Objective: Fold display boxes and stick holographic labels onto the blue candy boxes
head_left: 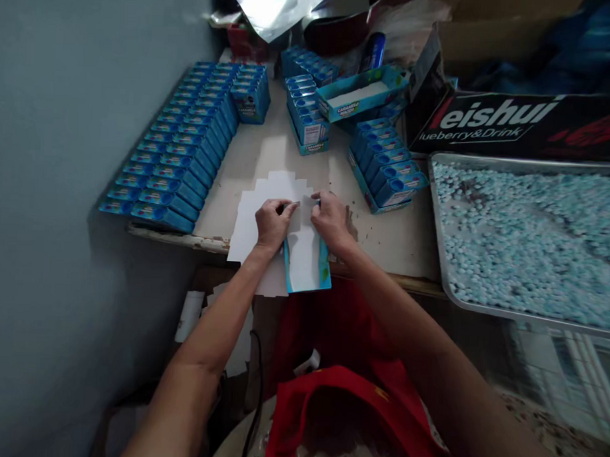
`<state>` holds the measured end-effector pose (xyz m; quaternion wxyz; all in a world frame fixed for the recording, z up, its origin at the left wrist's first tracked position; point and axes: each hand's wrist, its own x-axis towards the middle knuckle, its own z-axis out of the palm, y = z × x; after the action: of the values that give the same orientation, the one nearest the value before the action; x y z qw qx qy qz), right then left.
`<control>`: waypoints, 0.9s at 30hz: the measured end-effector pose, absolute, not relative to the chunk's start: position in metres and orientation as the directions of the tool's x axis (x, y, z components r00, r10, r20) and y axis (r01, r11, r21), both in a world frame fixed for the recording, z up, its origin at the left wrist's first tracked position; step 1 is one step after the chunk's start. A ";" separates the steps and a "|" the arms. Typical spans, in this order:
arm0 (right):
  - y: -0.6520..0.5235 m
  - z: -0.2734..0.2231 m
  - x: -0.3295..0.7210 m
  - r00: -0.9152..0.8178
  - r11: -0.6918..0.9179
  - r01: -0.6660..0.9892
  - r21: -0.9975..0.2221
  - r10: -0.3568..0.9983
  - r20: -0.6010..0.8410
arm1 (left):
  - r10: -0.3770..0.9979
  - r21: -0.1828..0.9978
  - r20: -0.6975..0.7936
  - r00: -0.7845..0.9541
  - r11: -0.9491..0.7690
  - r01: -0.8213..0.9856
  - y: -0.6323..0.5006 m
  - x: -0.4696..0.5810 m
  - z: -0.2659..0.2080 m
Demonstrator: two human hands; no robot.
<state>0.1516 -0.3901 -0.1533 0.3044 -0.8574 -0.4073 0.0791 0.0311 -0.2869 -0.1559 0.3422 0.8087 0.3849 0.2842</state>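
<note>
Pinching the white far end of the card tray with our left hand, we curl our right hand there, grip unclear; tray and stepped blanks overhang the table, open room rightward.

Two hands and one blue-edged carton near; three rows of small blue boxes left; at least two box-filled display trays farther off; one black cardboard box, one metal tray right
</note>
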 end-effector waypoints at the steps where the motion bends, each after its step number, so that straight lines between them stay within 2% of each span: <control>1: -0.390 -0.154 0.153 0.666 -0.494 0.627 -0.603 0.741 0.086 | 0.824 0.774 0.200 0.530 -0.465 0.430 -0.287 0.032 -0.159; 3: -0.388 -0.154 0.154 0.651 -0.488 0.623 -0.611 0.757 0.059 | 0.847 0.781 0.206 0.490 -0.444 0.439 -0.287 0.033 -0.165; 8: -0.390 -0.152 0.150 0.596 -0.424 0.665 -0.615 0.797 0.094 | 0.887 0.810 0.199 0.417 -0.388 0.439 -0.296 0.041 -0.175; 14: -0.402 -0.145 0.147 0.599 -0.411 0.665 -0.624 0.793 0.116 | 0.909 0.808 0.242 0.339 -0.383 0.449 -0.309 0.042 -0.168; 18: -0.401 -0.141 0.146 0.600 -0.433 0.687 -0.584 0.791 0.119 | 0.915 0.899 0.153 0.373 -0.286 0.331 -0.306 0.044 -0.159; 21: -0.393 -0.140 0.146 0.600 -0.443 0.691 -0.571 0.792 0.113 | 0.922 0.943 0.180 0.341 -0.261 0.207 -0.300 0.048 -0.155; 24: -0.389 -0.143 0.148 0.626 -0.410 0.646 -0.644 0.767 0.140 | 0.923 0.940 0.228 0.311 -0.292 0.177 -0.296 0.049 -0.155; 27: -0.391 -0.151 0.150 0.697 -0.388 0.528 -0.755 0.706 0.124 | 0.914 0.907 0.265 0.308 -0.344 0.242 -0.296 0.046 -0.155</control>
<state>0.1499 -0.3913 -0.1511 0.4078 -0.8259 -0.3735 0.1096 0.0463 -0.2959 -0.1548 0.3989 0.7035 0.4107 0.4211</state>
